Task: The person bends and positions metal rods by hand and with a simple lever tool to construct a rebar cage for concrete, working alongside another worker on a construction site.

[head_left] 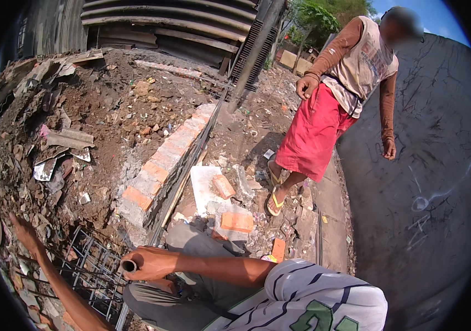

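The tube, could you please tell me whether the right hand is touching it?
Touching: the head view shows the right hand closed around the tube near its open end.

The ground (227, 142) before you is rubble-strewn earth. A low brick wall (172, 149) crosses it toward the far edge. Right of that you have a white board (201, 182) and a loose orange brick (278, 250); toward your left edge, a corrugated sheet fragment (71, 138); toward the near-left corner, a steel rebar cage (94, 266).

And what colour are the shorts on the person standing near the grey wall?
Pinkish red; the shorts show in the head view, the only one here.
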The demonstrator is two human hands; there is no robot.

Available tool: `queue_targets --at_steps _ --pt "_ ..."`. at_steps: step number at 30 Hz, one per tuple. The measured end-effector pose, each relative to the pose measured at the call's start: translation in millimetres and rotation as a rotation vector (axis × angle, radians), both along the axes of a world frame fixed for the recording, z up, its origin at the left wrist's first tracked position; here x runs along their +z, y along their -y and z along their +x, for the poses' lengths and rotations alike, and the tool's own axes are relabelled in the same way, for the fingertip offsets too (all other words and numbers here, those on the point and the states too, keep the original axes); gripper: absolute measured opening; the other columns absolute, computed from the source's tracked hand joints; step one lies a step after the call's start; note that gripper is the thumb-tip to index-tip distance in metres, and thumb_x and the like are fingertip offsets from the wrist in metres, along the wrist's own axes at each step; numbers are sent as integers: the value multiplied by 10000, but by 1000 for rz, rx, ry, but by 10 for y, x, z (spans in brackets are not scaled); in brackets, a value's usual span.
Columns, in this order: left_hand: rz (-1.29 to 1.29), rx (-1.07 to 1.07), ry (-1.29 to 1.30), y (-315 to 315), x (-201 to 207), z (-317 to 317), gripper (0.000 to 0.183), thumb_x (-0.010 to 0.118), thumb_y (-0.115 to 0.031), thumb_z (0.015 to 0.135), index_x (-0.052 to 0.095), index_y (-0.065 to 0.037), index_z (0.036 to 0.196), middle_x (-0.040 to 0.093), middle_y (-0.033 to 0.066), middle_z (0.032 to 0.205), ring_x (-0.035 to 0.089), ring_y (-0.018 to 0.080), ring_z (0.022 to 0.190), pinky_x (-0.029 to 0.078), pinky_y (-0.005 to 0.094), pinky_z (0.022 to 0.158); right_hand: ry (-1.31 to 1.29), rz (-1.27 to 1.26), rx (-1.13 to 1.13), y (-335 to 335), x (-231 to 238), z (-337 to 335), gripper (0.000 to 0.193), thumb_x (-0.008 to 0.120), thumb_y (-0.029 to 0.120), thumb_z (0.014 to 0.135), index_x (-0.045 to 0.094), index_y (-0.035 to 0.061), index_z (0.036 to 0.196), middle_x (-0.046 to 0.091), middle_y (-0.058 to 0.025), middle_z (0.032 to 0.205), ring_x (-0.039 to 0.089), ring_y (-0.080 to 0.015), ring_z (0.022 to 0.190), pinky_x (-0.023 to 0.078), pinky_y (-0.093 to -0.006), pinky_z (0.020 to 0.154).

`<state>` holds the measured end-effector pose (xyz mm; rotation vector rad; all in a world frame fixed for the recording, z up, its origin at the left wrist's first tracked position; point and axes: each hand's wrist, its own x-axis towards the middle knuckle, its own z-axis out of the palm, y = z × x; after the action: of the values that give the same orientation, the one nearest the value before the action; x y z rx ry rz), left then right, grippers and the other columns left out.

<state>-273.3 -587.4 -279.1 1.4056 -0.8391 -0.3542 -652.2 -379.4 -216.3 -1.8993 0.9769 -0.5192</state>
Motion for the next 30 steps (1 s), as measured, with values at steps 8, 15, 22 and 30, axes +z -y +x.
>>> queue_targets --at_steps 8,15,22,30 --pt "-146 -67 -39 -79 3 -59 509 395 -509 1000 334 -146 647 242 -43 602 214 80 550 205 297 488 -1 -82 -84 286 -674 -160 189 628 228 816 574 47 831 606 -137 714 587 -326 649 445 -441 629" --pt "-140 39 409 -90 -247 168 879 344 -665 939 301 63 1430 461 28 742 404 99 622 313 260 517 -96 155 10 590 -637 -206 196 635 195 801 629 70 952 645 -120 795 633 -307 745 477 -421 669" --pt "126 267 646 -140 -380 285 717 277 -557 996 297 -18 1468 583 262 1055 576 371 869 446 462 745 73 328 -191 523 -381 -514 325 609 186 828 607 52 1124 647 -170 1007 634 -313 934 480 -382 839" --pt "642 91 298 -493 222 -102 588 481 -349 980 405 97 1354 475 307 1309 462 431 1216 362 451 1016 544 557 -469 -112 226 -963 489 759 105 787 553 63 1229 592 -69 1095 563 -162 996 443 -320 851"
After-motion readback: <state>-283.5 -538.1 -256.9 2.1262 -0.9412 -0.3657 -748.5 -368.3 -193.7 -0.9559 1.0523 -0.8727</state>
